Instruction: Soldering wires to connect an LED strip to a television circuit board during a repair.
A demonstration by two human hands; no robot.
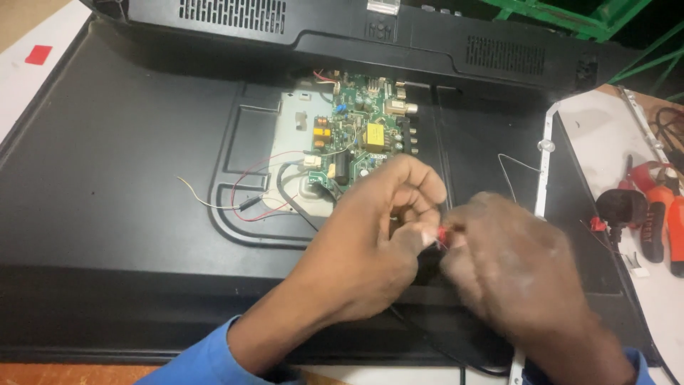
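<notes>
My left hand [377,228] and my right hand [513,264] meet over the back of a black flat-screen television [114,178] that lies face down. Between their fingertips they pinch a thin red wire [443,234] with a bare end. Just above the hands sits the green circuit board [360,132] on a grey metal plate, with a yellow part and several connectors. Thin red and white wires [246,203] trail left from the board. A black cable [427,339] runs out from under the hands toward me.
The removed black back cover [342,28] lies across the far side. On the white surface at the right are red-handled pliers [659,207], a black plug [620,207] and a thin metal strip [641,121]. A green metal frame [570,14] stands beyond.
</notes>
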